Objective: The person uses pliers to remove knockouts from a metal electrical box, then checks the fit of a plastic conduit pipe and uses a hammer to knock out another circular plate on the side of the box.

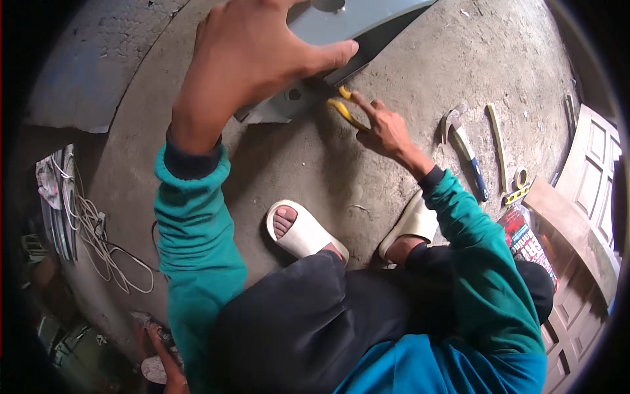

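White cable (pixel 98 243) lies in loose coils at the far left edge of the concrete floor (pixel 407 79), beside a stack of flat sheets. Next along, the left hand (pixel 246 59) is spread wide, its thumb pressing the edge of a grey metal sheet (pixel 341 23) that lies flat on the floor toward its far side. Just right of that thumb, the right hand (pixel 384 131) is wrapped around yellow-handled snips (pixel 344 108), whose blades I cannot make out, at the sheet's near edge. Two pale sandals (pixel 302 230) rest below. Further right lie a hammer (pixel 462 144), a wooden stick (pixel 497 141) and a roll of tape (pixel 522 177), near a wooden door panel (pixel 590 171).
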A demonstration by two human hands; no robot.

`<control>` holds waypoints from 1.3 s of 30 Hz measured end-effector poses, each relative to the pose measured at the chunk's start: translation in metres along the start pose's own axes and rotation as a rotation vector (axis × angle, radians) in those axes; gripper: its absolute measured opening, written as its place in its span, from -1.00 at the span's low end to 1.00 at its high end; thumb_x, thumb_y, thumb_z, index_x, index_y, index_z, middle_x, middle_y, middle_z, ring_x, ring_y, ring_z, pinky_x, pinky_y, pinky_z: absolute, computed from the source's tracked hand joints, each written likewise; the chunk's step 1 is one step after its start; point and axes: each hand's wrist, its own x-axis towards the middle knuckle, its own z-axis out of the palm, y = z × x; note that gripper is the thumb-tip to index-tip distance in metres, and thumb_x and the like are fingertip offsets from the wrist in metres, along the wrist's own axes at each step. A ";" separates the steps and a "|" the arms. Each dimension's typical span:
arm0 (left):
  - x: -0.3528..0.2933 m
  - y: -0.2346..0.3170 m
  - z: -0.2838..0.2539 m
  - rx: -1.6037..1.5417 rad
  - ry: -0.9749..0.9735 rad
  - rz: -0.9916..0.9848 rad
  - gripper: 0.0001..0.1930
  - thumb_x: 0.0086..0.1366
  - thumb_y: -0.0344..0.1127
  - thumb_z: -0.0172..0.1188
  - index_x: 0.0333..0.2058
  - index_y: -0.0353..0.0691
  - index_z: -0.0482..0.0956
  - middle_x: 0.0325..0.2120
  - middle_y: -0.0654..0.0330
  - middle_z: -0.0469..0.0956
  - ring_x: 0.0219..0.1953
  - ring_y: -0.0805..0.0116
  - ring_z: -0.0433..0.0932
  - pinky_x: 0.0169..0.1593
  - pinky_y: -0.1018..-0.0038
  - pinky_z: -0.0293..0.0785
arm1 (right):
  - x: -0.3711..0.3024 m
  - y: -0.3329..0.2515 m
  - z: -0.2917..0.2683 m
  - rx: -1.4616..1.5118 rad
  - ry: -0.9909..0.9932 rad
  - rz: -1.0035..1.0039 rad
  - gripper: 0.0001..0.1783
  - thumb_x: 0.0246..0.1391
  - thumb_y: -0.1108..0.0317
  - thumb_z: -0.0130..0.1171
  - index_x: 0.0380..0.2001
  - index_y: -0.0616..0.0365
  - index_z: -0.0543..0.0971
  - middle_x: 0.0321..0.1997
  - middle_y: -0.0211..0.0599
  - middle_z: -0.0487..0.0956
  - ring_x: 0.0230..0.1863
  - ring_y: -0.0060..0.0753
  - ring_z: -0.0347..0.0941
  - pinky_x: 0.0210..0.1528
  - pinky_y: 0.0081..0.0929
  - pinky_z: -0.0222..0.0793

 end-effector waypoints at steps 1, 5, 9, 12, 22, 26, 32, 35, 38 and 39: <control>-0.002 0.007 -0.002 0.002 -0.003 -0.004 -0.23 -0.07 0.15 0.37 0.07 -0.25 0.58 -0.30 0.05 0.60 -0.27 0.20 0.60 -0.17 0.36 0.49 | 0.003 0.005 -0.002 0.028 0.053 0.008 -0.01 -0.16 0.26 0.31 0.39 -0.18 0.14 -0.18 0.02 0.45 -0.27 0.17 0.52 -0.24 -0.02 0.46; 0.001 0.005 -0.001 0.033 0.016 -0.009 -0.23 -0.07 0.15 0.36 0.08 -0.25 0.58 -0.30 0.05 0.60 -0.26 0.19 0.59 -0.16 0.33 0.48 | 0.004 0.016 0.006 0.091 0.237 0.154 -0.06 -0.11 0.22 0.30 0.38 -0.08 0.15 -0.19 0.06 0.47 -0.24 0.16 0.54 -0.21 -0.04 0.48; -0.003 0.017 -0.002 0.026 0.020 0.024 -0.22 -0.06 0.14 0.35 0.11 -0.22 0.55 -0.28 0.05 0.60 -0.24 0.19 0.59 -0.15 0.33 0.49 | 0.009 0.015 -0.006 0.024 0.216 0.239 -0.07 -0.07 0.17 0.30 0.36 -0.03 0.11 -0.17 0.13 0.48 -0.21 0.18 0.55 -0.21 -0.03 0.49; -0.007 0.016 0.001 0.030 0.094 0.056 -0.21 -0.05 0.15 0.34 0.12 -0.21 0.54 -0.27 0.07 0.60 -0.23 0.20 0.59 -0.15 0.35 0.49 | 0.009 -0.018 -0.007 0.032 0.142 0.224 -0.12 -0.09 0.24 0.30 0.30 -0.03 0.13 -0.19 0.23 0.48 -0.27 0.28 0.56 -0.26 0.06 0.52; 0.004 0.014 -0.005 0.042 -0.105 -0.104 -0.19 -0.05 0.15 0.33 0.14 -0.23 0.53 -0.29 0.07 0.59 -0.24 0.20 0.58 -0.15 0.35 0.48 | 0.005 -0.033 -0.006 0.025 0.164 0.284 -0.06 -0.16 0.27 0.29 0.36 -0.06 0.19 -0.20 0.22 0.49 -0.23 0.31 0.52 -0.21 0.03 0.47; 0.004 -0.004 0.001 0.066 -0.035 -0.023 -0.20 -0.04 0.15 0.33 0.13 -0.25 0.53 -0.30 0.06 0.59 -0.24 0.20 0.58 -0.15 0.34 0.48 | 0.008 -0.022 -0.016 -0.013 0.130 0.209 -0.09 -0.15 0.24 0.30 0.34 -0.07 0.21 -0.18 0.20 0.50 -0.23 0.31 0.53 -0.21 0.01 0.48; -0.004 0.009 0.002 0.039 0.060 0.053 -0.20 -0.03 0.13 0.32 0.14 -0.26 0.51 -0.26 0.01 0.60 -0.21 0.17 0.59 -0.11 0.35 0.49 | 0.010 -0.012 -0.011 -0.050 0.128 0.222 -0.12 -0.13 0.21 0.27 0.34 -0.13 0.23 -0.21 0.10 0.50 -0.19 0.21 0.53 -0.19 -0.01 0.47; -0.010 0.022 -0.005 0.033 0.084 0.078 -0.19 -0.03 0.13 0.33 0.15 -0.28 0.50 -0.23 -0.02 0.60 -0.17 0.14 0.59 -0.08 0.36 0.50 | 0.012 -0.014 -0.015 -0.064 0.056 0.049 -0.09 -0.15 0.24 0.28 0.35 -0.11 0.21 -0.22 0.10 0.50 -0.21 0.21 0.53 -0.20 -0.02 0.47; -0.010 0.028 -0.009 0.049 0.017 0.034 -0.18 -0.02 0.14 0.33 0.15 -0.30 0.49 -0.17 -0.03 0.60 -0.13 0.13 0.60 -0.05 0.37 0.50 | 0.011 -0.003 -0.012 -0.026 0.142 0.129 -0.08 -0.16 0.23 0.29 0.34 -0.13 0.20 -0.22 0.04 0.51 -0.23 0.19 0.54 -0.24 -0.02 0.48; -0.006 0.022 -0.007 0.046 0.008 0.038 -0.18 -0.03 0.14 0.33 0.15 -0.30 0.49 -0.16 -0.03 0.59 -0.12 0.13 0.60 -0.05 0.37 0.50 | 0.011 0.002 -0.008 -0.004 0.258 0.187 -0.10 -0.17 0.20 0.29 0.31 -0.14 0.21 -0.22 0.01 0.52 -0.26 0.20 0.56 -0.30 0.01 0.49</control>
